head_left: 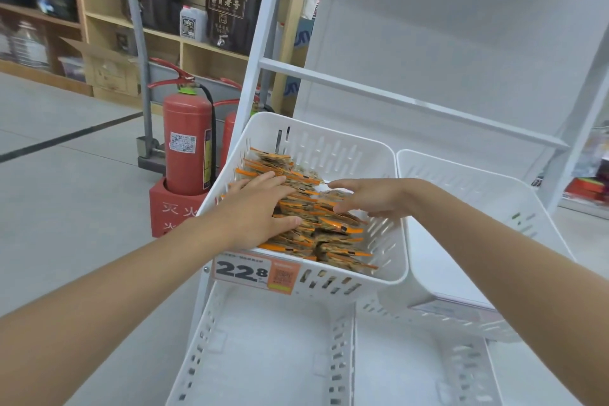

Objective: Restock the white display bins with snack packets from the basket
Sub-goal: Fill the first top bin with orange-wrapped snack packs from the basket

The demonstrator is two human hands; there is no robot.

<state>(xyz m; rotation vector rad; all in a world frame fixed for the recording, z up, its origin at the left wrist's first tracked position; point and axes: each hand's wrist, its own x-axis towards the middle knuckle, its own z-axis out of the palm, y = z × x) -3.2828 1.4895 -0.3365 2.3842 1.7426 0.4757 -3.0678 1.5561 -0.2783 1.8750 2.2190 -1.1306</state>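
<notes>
white rack (412, 99): slanted frame with cross bars. it carries the bins tilted forward so the stock faces the shopper.
lower bins (273, 339): two slotted white bins on the bottom tier, no packets seen in them. judged not yet restocked.
filled bin (333, 142): upper tier, left place, leaning forward on the rack. it holds all the stock in view.
neighbour bin (468, 181): right against the filled bin on its right side, no packets seen inside.
fire extinguisher (188, 142): red, upright in a red stand on the floor, just beside the rack's left leg. no part in the task.
snack packets (333, 237): orange-edged, lying in overlapping rows in the filled bin.
left hand (260, 208): fingers straight and spread, palm down on the left rows, grasping nothing. likely flattening or steadying the heap against the tilt.
right hand (369, 198): fingers loosely extended, tips at the right rows, nothing held. seemingly evening the pile from the other side.
price tag (257, 272): fixed to the filled bin's front wall, reads 22.8.
basket: not in view.
</notes>
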